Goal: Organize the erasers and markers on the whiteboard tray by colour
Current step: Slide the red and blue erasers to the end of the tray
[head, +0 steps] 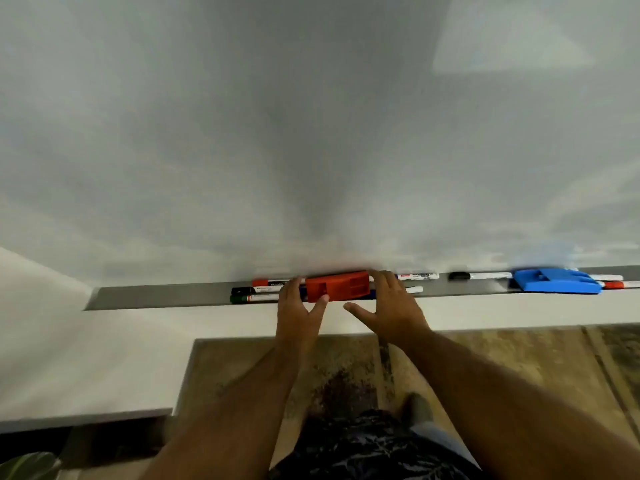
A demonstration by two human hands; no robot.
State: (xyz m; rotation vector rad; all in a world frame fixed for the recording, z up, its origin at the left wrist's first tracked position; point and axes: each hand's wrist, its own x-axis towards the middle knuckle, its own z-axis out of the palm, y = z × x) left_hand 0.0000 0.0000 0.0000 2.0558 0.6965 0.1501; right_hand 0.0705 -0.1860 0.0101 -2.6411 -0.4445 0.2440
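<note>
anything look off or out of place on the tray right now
Yes: the red eraser sits on top of markers rather than flat on the tray, with the left hand at one end and the right hand at the other.

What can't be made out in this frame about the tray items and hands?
- Head view: a marker under the red eraser is mostly covered; its colour is unclear.
- Right hand fingers hide whatever lies beneath them.
- Left hand covers the near ends of three markers.
- Red-capped marker runs off the right edge.
- Marker labels are too blurred to read.
</note>
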